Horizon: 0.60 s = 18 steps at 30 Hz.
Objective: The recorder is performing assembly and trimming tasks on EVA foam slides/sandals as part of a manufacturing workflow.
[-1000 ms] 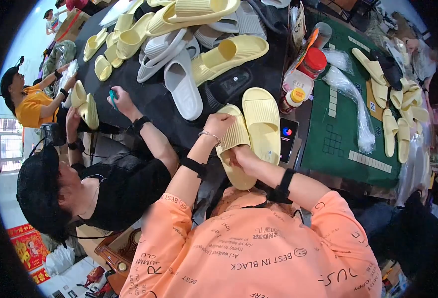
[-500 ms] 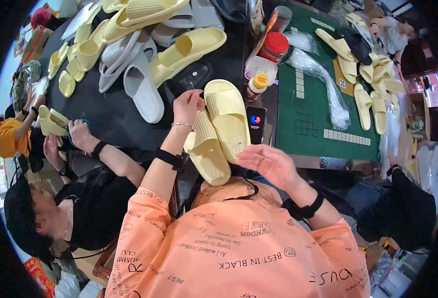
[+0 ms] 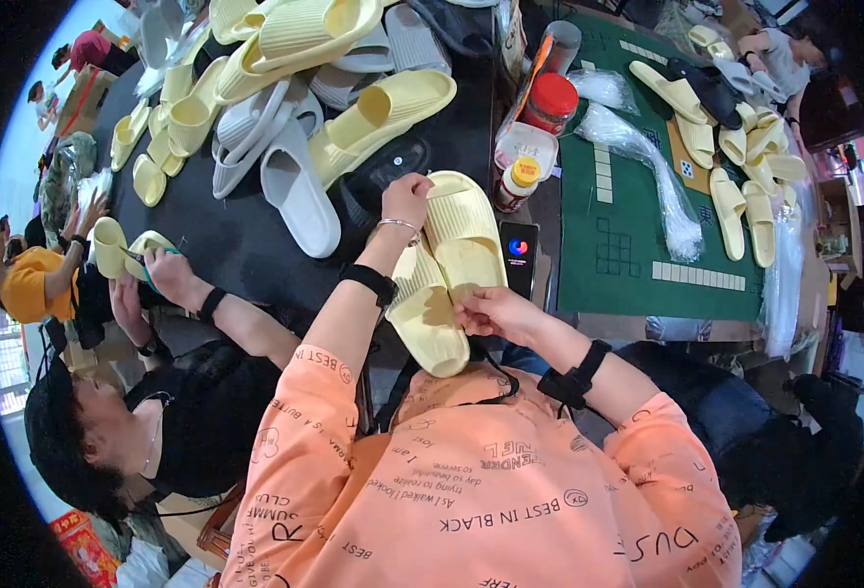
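Left hand [image 3: 405, 201]: fingers pressed together by toe end. Between hands, left slipper [image 3: 430, 333] beside right slipper [image 3: 481, 263]. Right hand [image 3: 500, 314]: fingertips together, contents unclear. Seemingly fine fingertip work; next move calls for steady pinch.

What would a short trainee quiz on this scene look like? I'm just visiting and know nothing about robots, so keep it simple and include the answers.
1. Which is nearer the heel ends of the two front slippers: the left hand or the right hand?

2. True or false: the phone lies to the right of those two slippers.

3. What colour are those two slippers?
A. Grey
B. Black
C. Pale yellow

Key:
1. The right hand.
2. True.
3. C.
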{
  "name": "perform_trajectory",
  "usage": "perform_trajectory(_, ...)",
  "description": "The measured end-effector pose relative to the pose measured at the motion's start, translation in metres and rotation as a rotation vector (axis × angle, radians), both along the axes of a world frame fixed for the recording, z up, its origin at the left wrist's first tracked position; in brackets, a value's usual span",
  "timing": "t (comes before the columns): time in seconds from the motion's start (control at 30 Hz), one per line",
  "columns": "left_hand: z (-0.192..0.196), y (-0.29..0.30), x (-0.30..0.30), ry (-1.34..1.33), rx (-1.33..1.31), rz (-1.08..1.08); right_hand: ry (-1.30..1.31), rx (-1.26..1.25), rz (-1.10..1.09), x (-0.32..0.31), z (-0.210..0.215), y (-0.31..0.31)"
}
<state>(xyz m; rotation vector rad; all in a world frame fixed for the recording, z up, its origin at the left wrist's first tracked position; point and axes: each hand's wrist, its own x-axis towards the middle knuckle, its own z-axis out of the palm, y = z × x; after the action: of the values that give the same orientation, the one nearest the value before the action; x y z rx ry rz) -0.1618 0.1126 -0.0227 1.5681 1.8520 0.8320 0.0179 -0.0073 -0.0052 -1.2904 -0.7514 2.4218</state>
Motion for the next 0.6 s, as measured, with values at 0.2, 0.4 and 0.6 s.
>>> perform_trajectory(0.2, -0.003, 0.01, 0.002, -0.082, -0.152, -0.064, -0.382, 0.381, -0.246, -0.033, -0.032, 0.03)
perform_trajectory(0.4, 0.001, 0.016, -0.007, -0.578, -0.458, -0.125, -0.633, 0.594, -0.439, -0.063, -0.038, 0.051)
perform_trajectory(0.6, 0.016, 0.005, -0.008, -0.665, -0.503, -0.106, -0.352, 0.444, -0.398, -0.057, -0.013, 0.046)
